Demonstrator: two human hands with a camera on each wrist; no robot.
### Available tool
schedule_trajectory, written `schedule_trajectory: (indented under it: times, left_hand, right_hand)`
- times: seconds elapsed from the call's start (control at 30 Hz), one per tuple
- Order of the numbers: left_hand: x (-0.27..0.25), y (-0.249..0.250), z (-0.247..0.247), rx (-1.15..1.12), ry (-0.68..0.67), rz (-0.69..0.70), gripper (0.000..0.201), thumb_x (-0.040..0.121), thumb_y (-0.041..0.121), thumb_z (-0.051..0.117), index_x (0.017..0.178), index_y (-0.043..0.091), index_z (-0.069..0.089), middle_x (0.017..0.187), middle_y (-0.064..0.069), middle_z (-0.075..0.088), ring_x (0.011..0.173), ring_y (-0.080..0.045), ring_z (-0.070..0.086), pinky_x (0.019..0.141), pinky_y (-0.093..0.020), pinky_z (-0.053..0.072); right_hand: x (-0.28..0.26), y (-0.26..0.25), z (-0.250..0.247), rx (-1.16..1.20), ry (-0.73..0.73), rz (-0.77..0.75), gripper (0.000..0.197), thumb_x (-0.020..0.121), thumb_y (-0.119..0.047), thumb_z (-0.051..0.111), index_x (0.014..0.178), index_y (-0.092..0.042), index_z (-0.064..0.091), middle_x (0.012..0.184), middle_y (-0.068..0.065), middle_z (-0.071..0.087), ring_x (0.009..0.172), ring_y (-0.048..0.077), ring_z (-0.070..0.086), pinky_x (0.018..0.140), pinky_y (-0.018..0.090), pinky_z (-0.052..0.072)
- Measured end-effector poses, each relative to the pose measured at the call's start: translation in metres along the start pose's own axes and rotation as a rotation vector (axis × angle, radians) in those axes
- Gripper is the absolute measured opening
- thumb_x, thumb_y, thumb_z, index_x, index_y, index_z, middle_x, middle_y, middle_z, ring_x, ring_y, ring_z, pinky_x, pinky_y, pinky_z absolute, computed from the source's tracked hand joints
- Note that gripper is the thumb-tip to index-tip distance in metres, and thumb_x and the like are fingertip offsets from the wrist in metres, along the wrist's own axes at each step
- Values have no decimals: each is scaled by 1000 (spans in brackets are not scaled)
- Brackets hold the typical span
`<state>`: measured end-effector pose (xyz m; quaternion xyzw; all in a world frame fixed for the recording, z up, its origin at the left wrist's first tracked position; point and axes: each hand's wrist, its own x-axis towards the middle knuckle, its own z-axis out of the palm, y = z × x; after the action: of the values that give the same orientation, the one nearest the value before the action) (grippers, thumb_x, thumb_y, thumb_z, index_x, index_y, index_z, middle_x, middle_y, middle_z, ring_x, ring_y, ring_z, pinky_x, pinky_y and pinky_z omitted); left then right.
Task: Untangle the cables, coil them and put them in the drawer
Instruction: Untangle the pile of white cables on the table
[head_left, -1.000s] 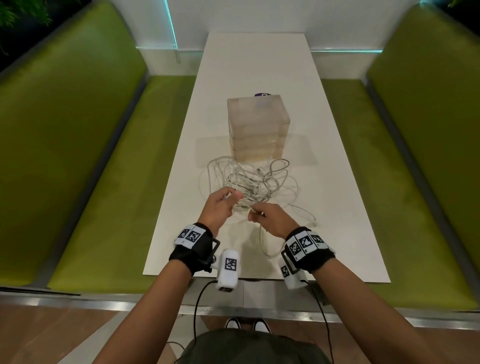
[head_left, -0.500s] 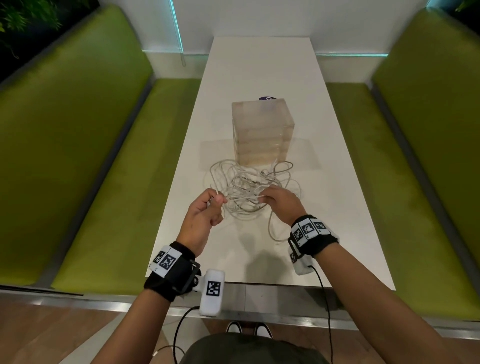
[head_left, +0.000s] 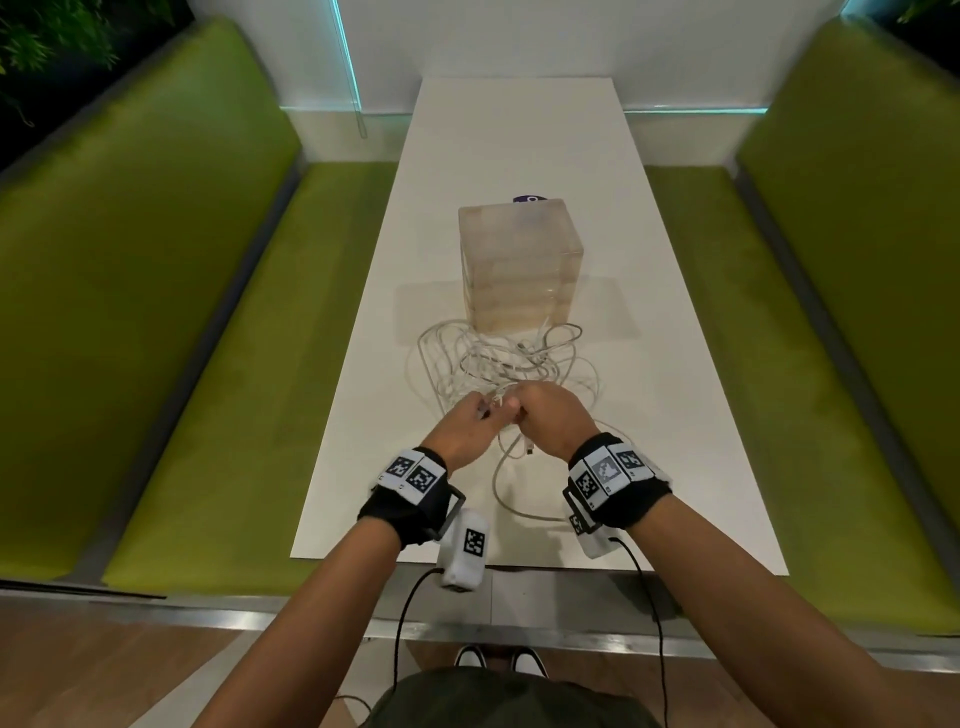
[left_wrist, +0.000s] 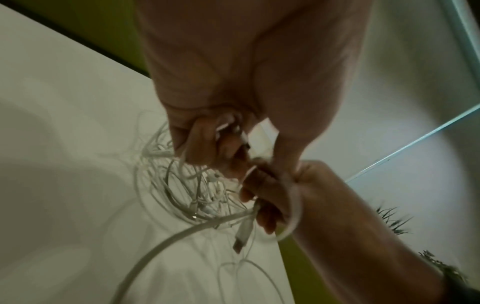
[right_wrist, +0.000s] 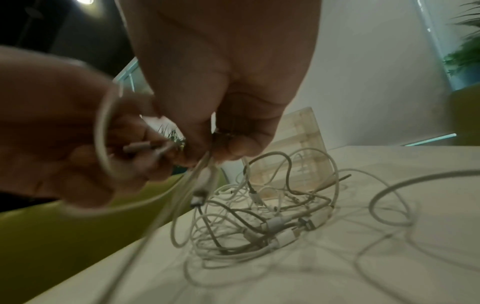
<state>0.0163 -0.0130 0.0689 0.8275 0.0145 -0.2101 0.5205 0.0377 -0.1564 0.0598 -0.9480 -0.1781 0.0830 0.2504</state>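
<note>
The left hand (head_left: 470, 423) and right hand (head_left: 550, 415) are brought close together above the near part of the table (head_left: 675, 415), each pinched on strands of the white cables (head_left: 498, 364), probably so one cable can be drawn free. The tangle is spread just before the closed drawer box (head_left: 519, 270). No single axis is shown; one plug (left_wrist: 240, 236) hangs downward.

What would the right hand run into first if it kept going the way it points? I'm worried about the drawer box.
Most likely the cable tangle, right past the right hand; the drawer box stands beyond it.
</note>
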Motion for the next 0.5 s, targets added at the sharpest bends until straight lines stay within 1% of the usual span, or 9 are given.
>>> schedule_trajectory:
  times: [0.03,0.1,0.13,0.17,0.23,0.3,0.37,0.43,0.5]
  left_hand:
    - [0,-4,-1,42,-46,-6,26,94,40,52,85,16,50,78,1,53,65,-10,47,56,-21,36]
    - [2,-15,-2,195,-63,8,22,95,32,52,92,10,52,87,-5,56,75,-17,50,64,-27,37]
    - [1,-19,-1,242,-51,24,20,96,28,50,93,9,53,89,-8,59,80,-21,52,68,-28,38]
    - [1,-23,0,242,-42,42,17,97,24,49,91,9,53,89,-9,61,81,-23,53,70,-24,39]
    - [-4,-21,1,134,-25,75,15,97,17,47,84,12,53,82,-3,60,74,-17,51,63,-14,37]
    - [-7,-20,-1,-6,56,75,16,91,19,50,75,15,52,74,-1,55,64,-13,44,60,-21,36]
    - [-6,-20,-6,-81,115,99,16,83,20,49,67,15,50,71,-5,52,60,-14,41,59,-26,33]
    - [-9,-18,-8,-42,105,119,22,87,12,50,66,15,49,70,-7,51,58,-12,40,56,-22,32]
    - [-10,-17,-10,-29,131,125,25,90,8,49,66,14,47,68,-5,49,55,-11,38,53,-21,31]
  right_hand:
    - [1,3,0,31,-10,9,18,85,-9,50,86,-11,68,89,7,68,85,28,62,69,36,46]
    - [0,4,-1,138,-10,8,21,84,-9,53,90,-12,73,90,7,71,85,25,64,76,39,50]
    - [0,1,-3,165,-10,-8,22,85,-8,53,92,-11,73,91,8,72,86,23,64,78,38,50]
    - [0,-2,-5,174,-13,-27,22,85,-7,54,93,-10,73,92,8,73,86,22,64,79,36,50]
    - [2,-1,-5,178,-23,-53,20,86,-7,55,94,-9,73,93,8,72,86,21,63,79,35,49]
    - [6,6,-4,155,-56,-38,16,88,-13,57,90,-9,72,89,8,71,84,23,62,79,40,50]
    - [8,12,2,100,-96,-27,16,89,-20,59,85,-8,69,85,7,67,81,24,60,76,43,49]
    - [6,13,10,53,-94,-32,16,91,-21,58,90,-9,67,92,5,65,88,24,60,74,37,47]
    - [4,16,16,22,-18,-37,15,92,-15,54,99,-12,67,106,2,62,95,23,60,71,33,45]
